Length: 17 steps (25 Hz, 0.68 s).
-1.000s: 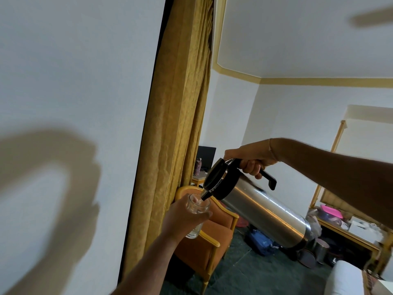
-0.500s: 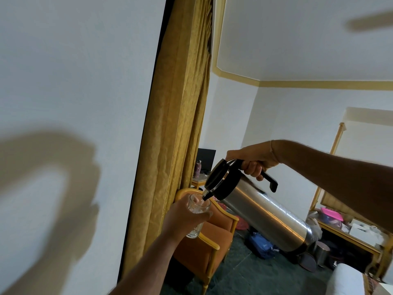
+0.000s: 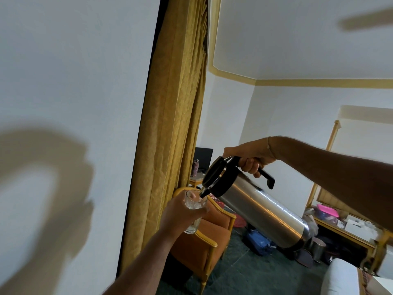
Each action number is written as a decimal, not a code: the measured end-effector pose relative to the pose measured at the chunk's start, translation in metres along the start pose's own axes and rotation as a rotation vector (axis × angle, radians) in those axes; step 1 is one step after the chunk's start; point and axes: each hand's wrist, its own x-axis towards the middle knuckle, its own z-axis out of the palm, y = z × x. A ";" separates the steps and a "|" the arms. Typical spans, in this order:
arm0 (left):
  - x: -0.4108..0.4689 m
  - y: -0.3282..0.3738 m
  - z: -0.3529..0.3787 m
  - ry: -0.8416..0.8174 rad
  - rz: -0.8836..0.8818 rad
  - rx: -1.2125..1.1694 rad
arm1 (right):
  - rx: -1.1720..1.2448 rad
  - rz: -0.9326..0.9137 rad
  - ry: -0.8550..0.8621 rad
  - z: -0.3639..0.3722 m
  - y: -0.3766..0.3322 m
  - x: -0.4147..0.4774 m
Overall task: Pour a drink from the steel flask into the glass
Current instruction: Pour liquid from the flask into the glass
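Note:
My right hand (image 3: 249,156) grips the black handle of the steel flask (image 3: 261,211), which is tipped steeply with its black lid end down to the left. The flask's spout rests over the rim of a clear glass (image 3: 194,206). My left hand (image 3: 180,213) is wrapped around that glass from the left and holds it upright in the air. Some clear liquid shows inside the glass. Both arms are raised in front of a white wall.
A gold curtain (image 3: 176,135) hangs just left of the hands. Below stand an orange armchair (image 3: 204,239) with a yellow wooden frame, a blue bag (image 3: 258,241) on the green floor, and a cluttered wooden table (image 3: 348,228) at right.
The flask and glass have shifted slightly down in view, with the spout staying over the glass. The grips are unchanged.

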 end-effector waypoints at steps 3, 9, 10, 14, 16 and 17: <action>-0.002 0.001 0.000 -0.001 0.005 -0.004 | -0.005 -0.005 -0.008 0.004 0.000 -0.002; -0.008 0.001 0.001 0.002 0.019 -0.005 | 0.006 -0.016 -0.033 0.008 0.004 -0.004; -0.009 0.000 0.001 0.000 0.018 -0.009 | 0.000 -0.016 -0.038 0.009 0.004 -0.005; -0.008 0.001 0.000 -0.012 0.019 -0.015 | -0.013 -0.008 -0.057 0.011 0.004 -0.006; -0.007 0.000 0.000 -0.008 0.010 0.001 | -0.011 0.007 -0.045 0.012 0.001 -0.006; -0.007 -0.001 0.000 -0.006 0.006 0.013 | -0.015 0.011 -0.039 0.012 -0.001 -0.006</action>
